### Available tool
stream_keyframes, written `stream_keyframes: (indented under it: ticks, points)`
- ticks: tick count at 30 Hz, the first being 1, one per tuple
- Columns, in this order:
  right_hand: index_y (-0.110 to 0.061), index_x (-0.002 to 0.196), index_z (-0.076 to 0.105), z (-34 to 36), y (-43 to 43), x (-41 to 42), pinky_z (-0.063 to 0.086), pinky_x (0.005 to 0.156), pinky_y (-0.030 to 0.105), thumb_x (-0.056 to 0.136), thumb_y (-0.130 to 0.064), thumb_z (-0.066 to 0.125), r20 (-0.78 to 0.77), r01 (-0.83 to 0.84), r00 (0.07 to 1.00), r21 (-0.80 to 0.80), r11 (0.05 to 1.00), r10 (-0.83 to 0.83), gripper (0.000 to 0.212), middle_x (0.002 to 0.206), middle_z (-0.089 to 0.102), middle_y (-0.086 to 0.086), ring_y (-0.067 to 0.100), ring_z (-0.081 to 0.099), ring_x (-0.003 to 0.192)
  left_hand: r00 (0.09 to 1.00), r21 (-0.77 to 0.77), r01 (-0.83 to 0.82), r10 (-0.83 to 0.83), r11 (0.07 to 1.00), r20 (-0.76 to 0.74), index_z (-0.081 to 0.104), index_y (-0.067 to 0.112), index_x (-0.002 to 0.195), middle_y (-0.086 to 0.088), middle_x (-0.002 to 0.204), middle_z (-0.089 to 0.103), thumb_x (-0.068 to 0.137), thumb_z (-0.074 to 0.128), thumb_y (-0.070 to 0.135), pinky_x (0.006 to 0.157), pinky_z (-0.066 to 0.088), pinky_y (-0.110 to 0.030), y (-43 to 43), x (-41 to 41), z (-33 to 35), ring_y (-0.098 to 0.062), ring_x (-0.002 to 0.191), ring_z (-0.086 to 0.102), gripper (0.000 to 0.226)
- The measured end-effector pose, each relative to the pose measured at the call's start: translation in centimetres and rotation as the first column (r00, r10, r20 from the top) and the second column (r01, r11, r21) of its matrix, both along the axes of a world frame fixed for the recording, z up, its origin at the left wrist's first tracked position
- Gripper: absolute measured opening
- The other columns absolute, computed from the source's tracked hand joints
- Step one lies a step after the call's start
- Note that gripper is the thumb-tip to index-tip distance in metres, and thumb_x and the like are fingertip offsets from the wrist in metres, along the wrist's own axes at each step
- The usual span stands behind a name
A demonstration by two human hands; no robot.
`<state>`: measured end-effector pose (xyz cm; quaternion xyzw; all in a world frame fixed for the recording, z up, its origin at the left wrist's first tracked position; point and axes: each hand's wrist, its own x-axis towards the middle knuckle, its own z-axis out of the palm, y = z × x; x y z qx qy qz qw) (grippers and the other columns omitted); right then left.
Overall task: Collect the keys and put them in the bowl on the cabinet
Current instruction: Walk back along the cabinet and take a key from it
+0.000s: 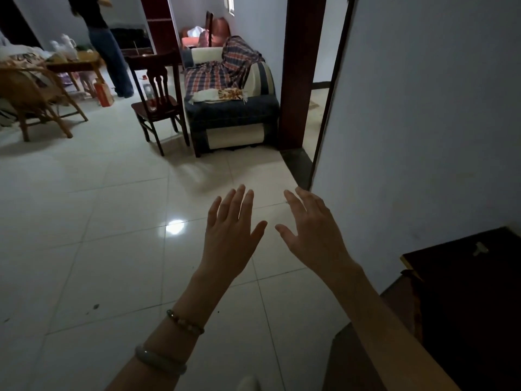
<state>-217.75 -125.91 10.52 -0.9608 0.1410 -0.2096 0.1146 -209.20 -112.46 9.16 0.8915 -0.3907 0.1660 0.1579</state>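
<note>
My left hand (pixel 229 230) and my right hand (pixel 313 230) are both held out in front of me above the tiled floor, palms down, fingers spread, holding nothing. A dark wooden cabinet (pixel 465 292) stands at the lower right against the wall. A small pale object (pixel 479 248) lies on its top; I cannot tell what it is. No keys and no bowl can be made out in this view.
A dark wooden chair (pixel 158 103) and a sofa (pixel 234 108) with a plaid blanket stand ahead. A doorway (pixel 318 94) with a dark frame opens at the right. A person (pixel 110 46) stands by a cluttered table (pixel 73 63) at the far left, near a wicker chair (pixel 33 97).
</note>
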Motion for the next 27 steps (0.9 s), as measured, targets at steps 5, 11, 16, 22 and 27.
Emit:
stream_keyframes:
  ticks: [5, 11, 16, 22, 27]
  points:
    - [-0.007, 0.132, 0.039, -0.4, -0.9, 2.6, 0.037, 0.102, 0.043, 0.080, -0.032, 0.067, -0.003, 0.072, 0.997, 0.002, 0.997, -0.072, 0.064, 0.135, 0.048, 0.022, 0.035, 0.043, 0.126, 0.998, 0.017, 0.068, -0.068, 0.998, -0.010, 0.036, 0.002, 0.137, -0.021, 0.145, 0.038, 0.090, 0.051, 0.040, 0.112, 0.023, -0.050, -1.6, 3.3, -0.7, -0.033, 0.135, 0.032, 0.062]
    - [-0.007, 0.132, 0.040, -0.6, -1.5, 5.7, 0.036, 0.102, 0.042, 0.080, -0.032, 0.068, -0.011, 0.125, 0.992, 0.002, 0.992, -0.125, 0.065, 0.135, 0.048, 0.021, 0.035, 0.043, 0.125, 0.991, 0.052, 0.137, -0.136, 0.989, -0.016, 0.033, 0.003, 0.139, -0.019, 0.147, 0.034, 0.091, 0.047, 0.043, 0.113, 0.019, -0.049, -3.4, 7.2, -1.4, -0.032, 0.137, 0.028, 0.064]
    - [-0.008, 0.132, 0.041, -0.7, -2.8, 6.9, 0.036, 0.101, 0.043, 0.079, -0.033, 0.068, -0.030, 0.194, 0.981, 0.003, 0.981, -0.194, 0.064, 0.136, 0.048, 0.020, 0.036, 0.044, 0.125, 0.981, 0.061, 0.195, -0.194, 0.979, -0.026, 0.032, 0.005, 0.140, -0.018, 0.148, 0.032, 0.091, 0.047, 0.044, 0.114, 0.016, -0.048, -5.5, 9.2, -1.7, -0.031, 0.138, 0.026, 0.064]
    - [-0.008, 0.131, 0.042, -0.8, -4.7, 8.2, 0.037, 0.100, 0.044, 0.080, -0.033, 0.068, -0.036, 0.247, 0.969, 0.009, 0.969, -0.246, 0.062, 0.136, 0.048, 0.021, 0.036, 0.043, 0.125, 0.965, 0.074, 0.263, -0.261, 0.962, -0.030, 0.030, 0.006, 0.141, -0.017, 0.150, 0.029, 0.092, 0.044, 0.046, 0.114, 0.010, -0.045, -8.0, 10.8, -1.7, -0.030, 0.139, 0.022, 0.065]
    - [-0.010, 0.132, 0.041, -0.9, -6.7, 9.6, 0.035, 0.102, 0.041, 0.082, -0.035, 0.065, -0.028, 0.267, 0.963, 0.015, 0.964, -0.267, 0.062, 0.139, 0.045, 0.019, 0.034, 0.040, 0.128, 0.957, 0.093, 0.292, -0.291, 0.952, -0.017, 0.025, 0.009, 0.143, -0.015, 0.153, 0.023, 0.093, 0.040, 0.048, 0.116, 0.007, -0.044, -10.2, 12.4, -1.7, -0.027, 0.141, 0.016, 0.065]
